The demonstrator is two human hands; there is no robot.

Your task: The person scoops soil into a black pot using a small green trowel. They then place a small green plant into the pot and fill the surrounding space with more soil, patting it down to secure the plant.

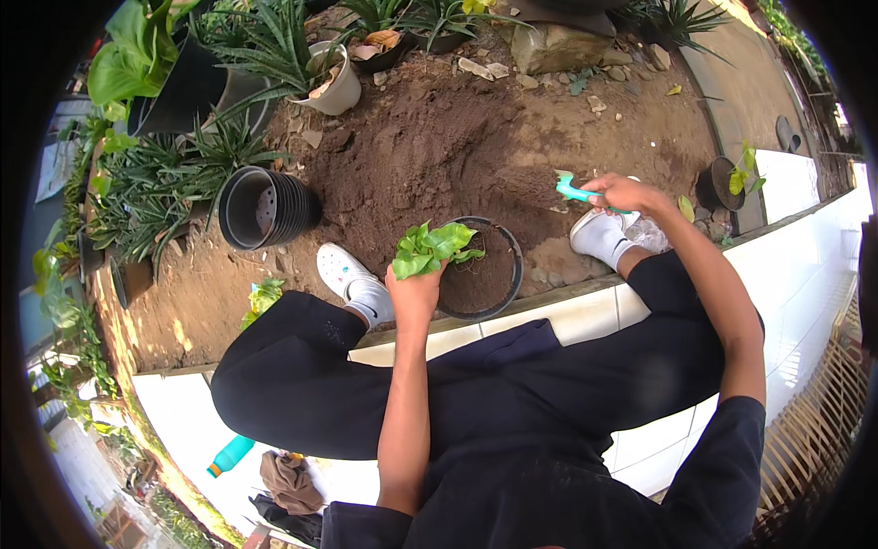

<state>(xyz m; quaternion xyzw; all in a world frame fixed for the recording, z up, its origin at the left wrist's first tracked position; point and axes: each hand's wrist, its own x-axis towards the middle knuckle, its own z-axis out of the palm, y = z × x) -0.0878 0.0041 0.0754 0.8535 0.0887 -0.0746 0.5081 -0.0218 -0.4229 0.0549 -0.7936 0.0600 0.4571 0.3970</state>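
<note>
In the head view my left hand [416, 287] grips a small leafy green plant [433, 248]. The plant is held over the left rim of a round black plastic pot [516, 261]. Brown soil [488, 283] fills much of that pot, and thin roots show near the leaves. Farther right, my right hand [619, 193] is closed around the handle of a small turquoise garden hand tool [575, 191]. The tool's head is over the loose soil, its exact shape too small to tell. Dark loose soil [425, 151] is heaped on the ground beyond the pot.
Nested black pots [269, 207] lie on their side at left, near spiky plants [158, 185]. A white pot [334, 86] stands behind. At right is a small potted plant [720, 184]. A turquoise bottle [232, 455] and brown cloth [289, 482] rest on the white tiled ledge [658, 449].
</note>
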